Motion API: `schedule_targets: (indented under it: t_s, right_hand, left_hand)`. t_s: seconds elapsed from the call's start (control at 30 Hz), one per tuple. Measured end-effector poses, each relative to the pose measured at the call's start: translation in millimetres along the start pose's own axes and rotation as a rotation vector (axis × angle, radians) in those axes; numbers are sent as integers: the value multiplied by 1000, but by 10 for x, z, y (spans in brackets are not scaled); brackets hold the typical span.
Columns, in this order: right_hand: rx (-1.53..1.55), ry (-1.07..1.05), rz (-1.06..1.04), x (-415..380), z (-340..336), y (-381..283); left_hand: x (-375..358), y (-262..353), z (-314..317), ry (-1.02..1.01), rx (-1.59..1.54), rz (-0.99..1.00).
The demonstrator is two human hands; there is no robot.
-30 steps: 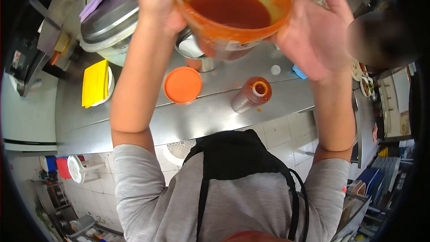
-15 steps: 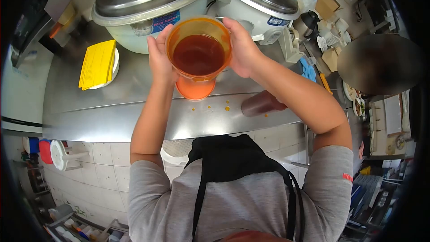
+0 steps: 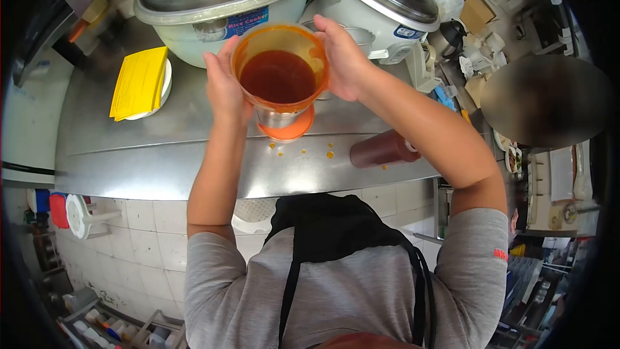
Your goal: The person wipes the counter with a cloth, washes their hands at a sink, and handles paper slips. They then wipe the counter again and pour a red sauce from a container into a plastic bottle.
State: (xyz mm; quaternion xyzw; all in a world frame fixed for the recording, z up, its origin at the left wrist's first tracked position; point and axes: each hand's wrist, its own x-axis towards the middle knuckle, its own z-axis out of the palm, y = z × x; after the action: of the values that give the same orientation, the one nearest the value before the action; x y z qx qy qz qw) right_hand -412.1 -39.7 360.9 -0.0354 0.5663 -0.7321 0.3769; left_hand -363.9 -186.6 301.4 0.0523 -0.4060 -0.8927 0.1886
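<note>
Between my two hands is a round plastic tub (image 3: pixel 244 64), its rim and walls smeared orange, with dark red sauce (image 3: pixel 279 77) inside. My left hand (image 3: pixel 226 84) is closed on its left side, and my right hand (image 3: pixel 343 58) grips the right side near the rim. The tub tips toward me, so the sauce surface shows. Just below it in the view appear a shiny metal container (image 3: pixel 278 118), partly hidden by the tub, and a flat orange disc (image 3: pixel 296 129). A bottle of dark red sauce (image 3: pixel 381 150) is near my right forearm.
Orange drops (image 3: pixel 330 154) dot the steel counter (image 3: pixel 194 165). Behind the tub stand a large rice cooker (image 3: pixel 184 42) and another cooker (image 3: pixel 332 10). Yellow papers (image 3: pixel 139 84) rest on a white bowl (image 3: pixel 166 84) at left. A white stool (image 3: pixel 79 216) stands on the floor.
The tub and both hands have shifted slightly left in view. More of the metal container shows beneath the tub. My view has turned a little, and more of the bottle's top shows.
</note>
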Motion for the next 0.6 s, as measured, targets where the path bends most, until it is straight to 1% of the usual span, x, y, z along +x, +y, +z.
schedule_targets:
  t_s: [0.1, 0.23, 0.33, 0.4, 0.43, 0.53, 0.6]
  right_hand:
    - [-44, 50, 82, 88, -43, 59]
    - [-150, 59, 188, 269, -209, 205]
    - [-226, 55, 256, 389, -289, 267]
    - [-311, 86, 312, 468, -331, 299]
    - [-357, 16, 310, 439, -306, 260]
    - [-785, 144, 243, 67, -166, -121]
    - [-829, -3, 140, -62, -430, -410]
  left_hand:
    - [16, -208, -112, 74, -11, -4]
    - [-7, -553, -263, 113, -2, 31]
    - [-23, -726, -348, 169, -54, 41]
    - [-81, -764, -357, 201, 15, 44]
    - [-122, -779, -348, 208, 50, 36]
    - [-106, -797, -469, 182, 36, -2]
    - [-123, -749, -415, 199, 96, 5]
